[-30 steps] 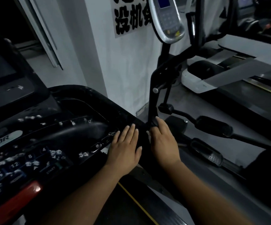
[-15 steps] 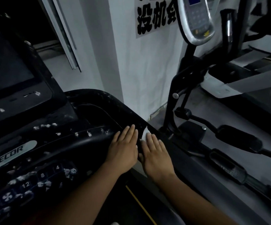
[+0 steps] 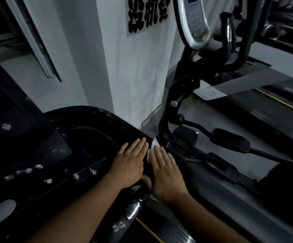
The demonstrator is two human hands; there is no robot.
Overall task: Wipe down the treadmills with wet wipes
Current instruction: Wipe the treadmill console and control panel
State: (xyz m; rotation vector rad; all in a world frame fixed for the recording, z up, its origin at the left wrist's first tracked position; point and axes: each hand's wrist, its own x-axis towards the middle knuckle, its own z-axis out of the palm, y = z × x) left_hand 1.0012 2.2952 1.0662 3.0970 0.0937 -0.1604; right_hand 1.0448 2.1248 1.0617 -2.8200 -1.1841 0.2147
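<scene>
In a dim gym, I pressed both hands flat against the right end of a black treadmill console (image 3: 89, 130), its surface flecked with white spots. My left hand (image 3: 130, 163) lay palm down on the console's rim, fingers straight and close together, holding nothing. My right hand (image 3: 165, 172) lay just beside it, fingers also straight, pinning a white wet wipe (image 3: 153, 144) against the console's outer edge. Only a strip of the wipe showed, past my fingertips and along the thumb side of the hand. Its visible length ran away from me, the far corner pointing at the base of the machine next door.

That machine, a black elliptical trainer (image 3: 168, 106), crowded in close on the right, its upright post rising just beyond the wipe, its grey keypad panel (image 3: 193, 23) overhead and its dark pedals (image 3: 230, 140) stretched across the grey floor (image 3: 203, 116). A white pillar (image 3: 133, 71) bearing a sign (image 3: 147, 13) of black characters stood behind the console. A second treadmill (image 3: 247, 81) sat farther right, and a window frame (image 3: 37, 46) at upper left.
</scene>
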